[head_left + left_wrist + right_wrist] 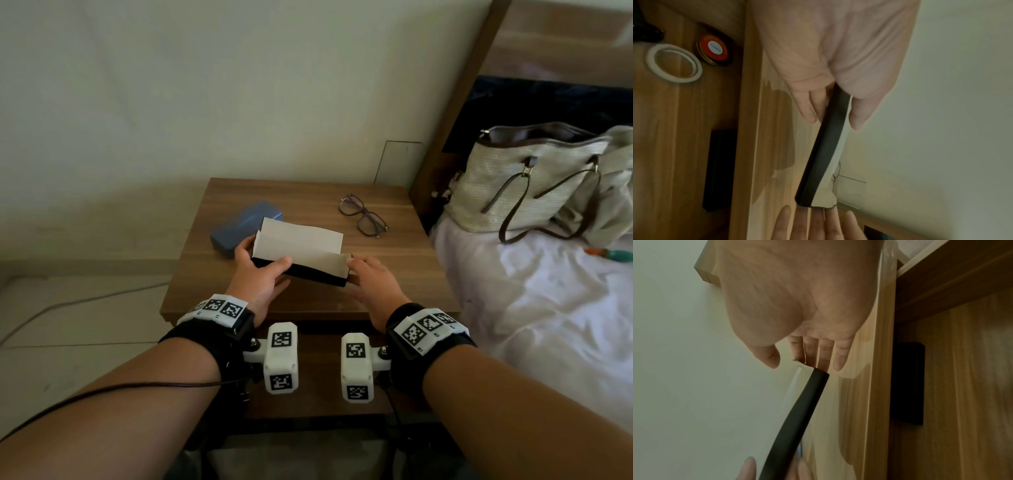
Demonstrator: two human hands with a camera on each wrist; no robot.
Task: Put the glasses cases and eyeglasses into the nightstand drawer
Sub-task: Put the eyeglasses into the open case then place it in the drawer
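The left hand (260,274) held the left end of the black case (301,270), thumb on the near side and fingers behind, so the grip was closed around it. The right hand (370,284) was at the right end of the case with straight, relaxed fingers; the fingertips (838,363) were just beside the end, and I could not tell if they touched it. The case was lifted a little over the near middle part of the nightstand (394,274), with its long side going from left to right. It looked open: the outside was black and the inside was white, with a white flap standing up on the far side. In the left wrist view the case (826,146) was thin, dark and a little bent, with a white edge along it. The blue case (245,228) lay on the left far part of the top, just behind the left hand and near the left edge. The eyeglasses (363,214) lay on the far right part, well apart from both cases, lenses down on the wood. Between the eyeglasses and the near edge the wood was free. On the right, the bed (548,308) came close to the nightstand, and a woven bag (520,185) stood on it. The wall (205,102) was right behind the far edge.
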